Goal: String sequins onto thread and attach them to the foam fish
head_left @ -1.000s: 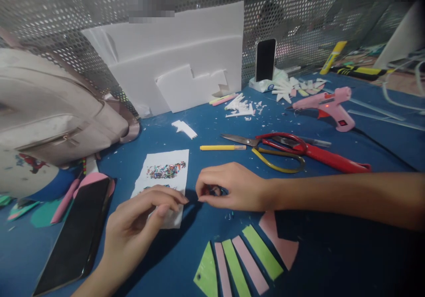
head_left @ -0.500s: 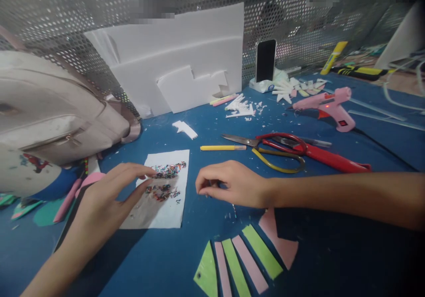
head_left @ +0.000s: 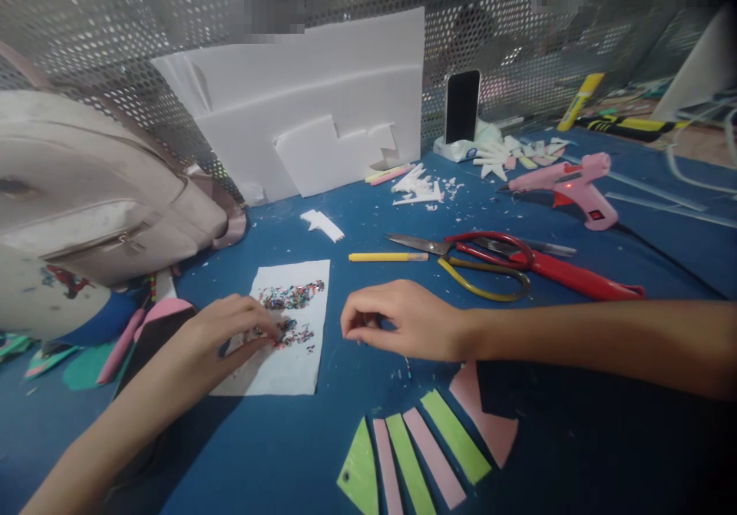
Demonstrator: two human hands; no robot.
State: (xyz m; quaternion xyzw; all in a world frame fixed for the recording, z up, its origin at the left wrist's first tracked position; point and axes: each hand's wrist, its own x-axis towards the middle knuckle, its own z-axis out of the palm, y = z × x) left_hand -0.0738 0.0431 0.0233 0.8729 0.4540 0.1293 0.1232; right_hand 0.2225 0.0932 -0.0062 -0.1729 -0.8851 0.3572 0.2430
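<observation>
Tiny multicoloured beads [head_left: 293, 295] lie in two heaps on a sheet of white paper [head_left: 305, 381]. My left hand [head_left: 233, 335] reaches over this paper, its thumb and fingertips closed together at the lower heap; anything pinched there is too small to make out. To the right of the paper, my right hand [head_left: 397, 319] is closed in a pinch just above the blue table, and what it grips is hidden. Close below it lies a short thin strand [head_left: 409, 368]. Green strips [head_left: 456, 438] and pink strips [head_left: 434, 457] form a fish-like row with a pink tail piece [head_left: 487, 423].
Behind my right hand lie scissors [head_left: 454, 248], a yellow pen [head_left: 385, 257] and a red-handled tool [head_left: 587, 273]. A pink glue gun [head_left: 570, 185] rests at right with its cord. A phone [head_left: 462, 106], white boards [head_left: 322, 77] and a backpack [head_left: 109, 185] stand farther back.
My left hand has moved down and slightly right, from the upper heap to the lower one, and its fingers have closed together. My right hand stays in place.
</observation>
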